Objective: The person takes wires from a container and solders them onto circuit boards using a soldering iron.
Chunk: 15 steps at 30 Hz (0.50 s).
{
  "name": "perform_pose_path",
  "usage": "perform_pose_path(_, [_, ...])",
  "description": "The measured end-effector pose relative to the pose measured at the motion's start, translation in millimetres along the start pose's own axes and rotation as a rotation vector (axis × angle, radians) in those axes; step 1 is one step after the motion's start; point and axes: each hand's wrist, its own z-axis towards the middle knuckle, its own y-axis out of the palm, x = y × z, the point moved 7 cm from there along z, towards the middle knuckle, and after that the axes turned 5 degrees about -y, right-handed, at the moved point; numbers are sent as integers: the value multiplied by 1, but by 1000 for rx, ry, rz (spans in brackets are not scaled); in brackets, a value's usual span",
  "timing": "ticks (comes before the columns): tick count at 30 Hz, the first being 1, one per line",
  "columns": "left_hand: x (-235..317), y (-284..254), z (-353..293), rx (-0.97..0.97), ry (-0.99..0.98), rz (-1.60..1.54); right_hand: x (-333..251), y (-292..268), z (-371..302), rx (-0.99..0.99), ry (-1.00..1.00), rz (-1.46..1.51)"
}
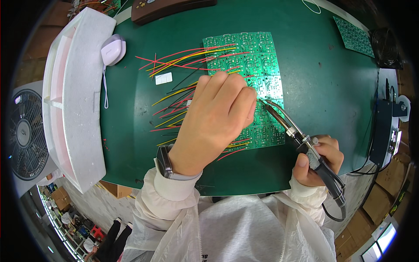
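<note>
A panel of green circuit boards point(270, 56) lies on the green work surface point(305, 56). Red, yellow and black wires point(183, 56) fan out leftward from it in several rows. My left hand point(222, 102), with a dark watch on its wrist, is closed over the middle of the panel. Its curled fingers hide whatever they pinch. My right hand point(323, 159) grips a soldering iron point(325, 172) with a thin metal feed tube clamped alongside. The iron's tip reaches the panel just right of my left fingers; whether it touches cannot be made out.
A white foam box point(83, 91) lines the left edge, with a fan point(24, 133) beyond. A lilac case point(114, 50) with a strap and white stickers point(164, 78) lie left. Far off is a brown case point(174, 9); another board panel point(354, 37) and a dark blue device point(384, 126) stand right.
</note>
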Motion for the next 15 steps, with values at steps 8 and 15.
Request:
perform_pose_path(8, [-2,0,-1,-7,3,-7,-2,1,1,-19,-28,3])
perform_pose_path(15, [-2,1,-2,12,-18,-30,-2,2,0,-26,-14,29])
